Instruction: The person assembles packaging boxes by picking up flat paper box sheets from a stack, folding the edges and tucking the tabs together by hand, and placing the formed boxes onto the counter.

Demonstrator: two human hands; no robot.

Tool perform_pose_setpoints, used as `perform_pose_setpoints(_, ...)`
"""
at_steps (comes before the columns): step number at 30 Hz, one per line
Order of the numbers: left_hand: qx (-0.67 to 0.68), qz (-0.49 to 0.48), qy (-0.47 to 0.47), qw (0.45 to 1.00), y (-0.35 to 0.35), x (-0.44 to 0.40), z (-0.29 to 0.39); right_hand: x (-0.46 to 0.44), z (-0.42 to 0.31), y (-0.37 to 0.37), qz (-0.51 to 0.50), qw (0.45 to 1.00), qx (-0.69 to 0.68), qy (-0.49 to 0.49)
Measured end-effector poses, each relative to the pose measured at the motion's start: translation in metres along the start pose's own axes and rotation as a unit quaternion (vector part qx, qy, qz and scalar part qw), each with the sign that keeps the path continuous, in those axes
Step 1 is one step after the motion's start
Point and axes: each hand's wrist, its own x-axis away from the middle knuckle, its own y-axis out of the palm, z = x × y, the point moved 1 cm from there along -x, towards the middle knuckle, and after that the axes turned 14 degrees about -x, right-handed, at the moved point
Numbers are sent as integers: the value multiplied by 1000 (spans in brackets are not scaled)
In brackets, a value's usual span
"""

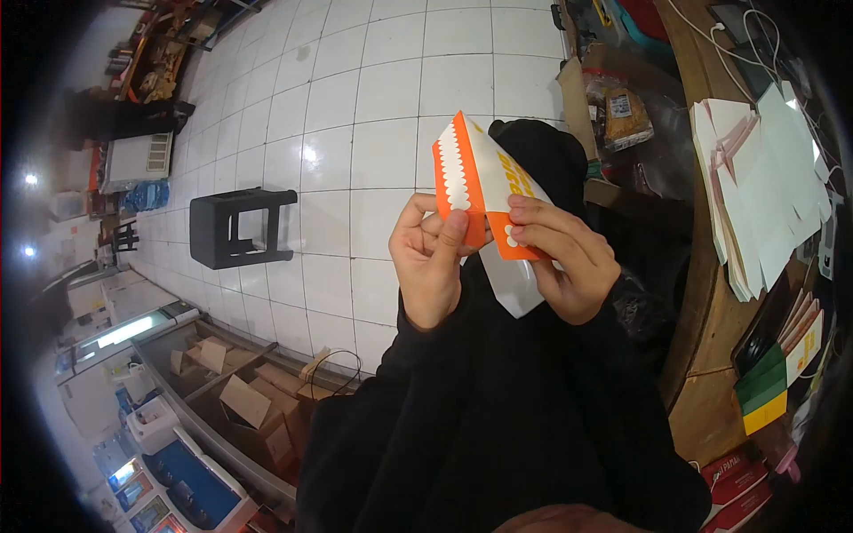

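Observation:
An orange and white printed carton (487,164), partly folded, is held up between my two hands above my lap. My left hand (431,258) pinches its lower left part, with the thumb on the orange panel beside the white scalloped strip. On the right side, my right hand (569,258) grips the orange flap with white dots, its fingers lying across the front. A white panel of the carton hangs below, between the hands. The fingertips behind the carton are hidden.
A wooden table (706,391) at the right bears a stack of white flat sheets (773,186) and green and yellow folded cartons (773,377). A black stool (240,228) lies on the tiled floor at left. Open cardboard boxes (258,404) are at the lower left.

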Motion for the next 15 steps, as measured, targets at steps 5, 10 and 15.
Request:
perform_pose_setpoints(5, -33, 8, 16, 999, 11, 6, 3, -5, -6, 5, 4, 994, 109, 18)
perform_pose_setpoints(10, -36, 33, 50, 998, 13, 9, 1, -11, -9, 4, -39, 994, 86, 52)
perform_pose_setpoints(15, -29, 55, 48, 997, 13, 7, -3, -6, -9, -1, -14, 997, 51, 58)
